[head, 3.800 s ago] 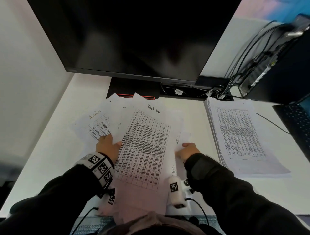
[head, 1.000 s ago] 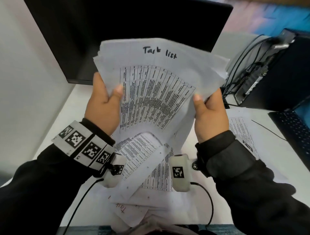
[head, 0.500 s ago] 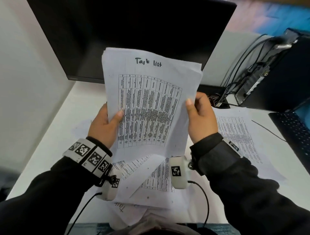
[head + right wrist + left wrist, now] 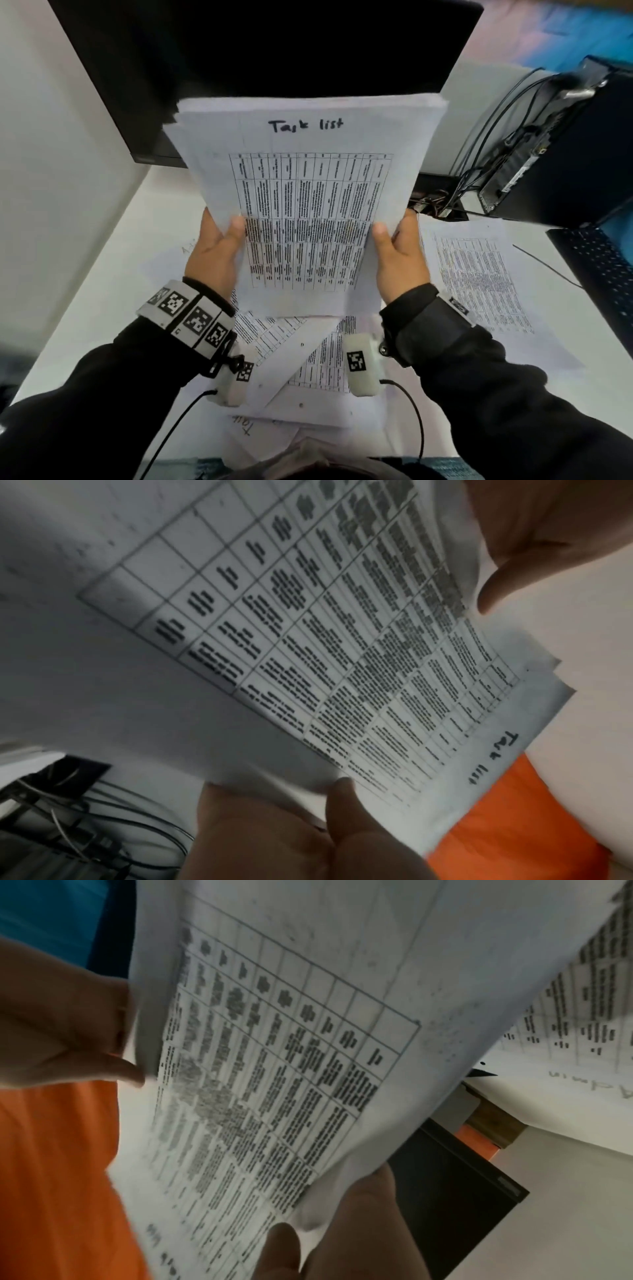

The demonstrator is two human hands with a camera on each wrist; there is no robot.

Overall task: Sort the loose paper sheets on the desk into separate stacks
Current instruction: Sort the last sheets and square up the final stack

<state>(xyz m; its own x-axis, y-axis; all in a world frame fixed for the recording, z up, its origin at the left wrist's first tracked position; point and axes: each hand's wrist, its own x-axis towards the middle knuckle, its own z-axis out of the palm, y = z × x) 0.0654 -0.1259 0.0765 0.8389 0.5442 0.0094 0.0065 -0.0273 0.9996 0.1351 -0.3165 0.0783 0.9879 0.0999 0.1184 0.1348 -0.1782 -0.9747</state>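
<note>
A thick bundle of printed sheets (image 4: 308, 192), its top page headed "Task list" above a table, stands upright over the desk. My left hand (image 4: 215, 250) grips its left edge with the thumb on the front. My right hand (image 4: 397, 253) grips its right edge the same way. The bundle (image 4: 274, 1069) fills the left wrist view, and the bundle (image 4: 342, 642) also fills the right wrist view. Loose printed sheets (image 4: 308, 363) lie crooked on the desk under my wrists. A squared stack of table sheets (image 4: 479, 274) lies on the desk to the right.
A large dark monitor (image 4: 267, 51) stands right behind the bundle. A black computer box (image 4: 561, 150) with a tangle of cables (image 4: 445, 202) sits at the back right, and a keyboard (image 4: 603, 263) at the right edge. The white desk (image 4: 113, 274) shows on the left.
Both hands lifted the spread sheets off the desk and brought them upright. Over the last second the fanned, bent bundle has been squared into a neat pile and lowered a little.
</note>
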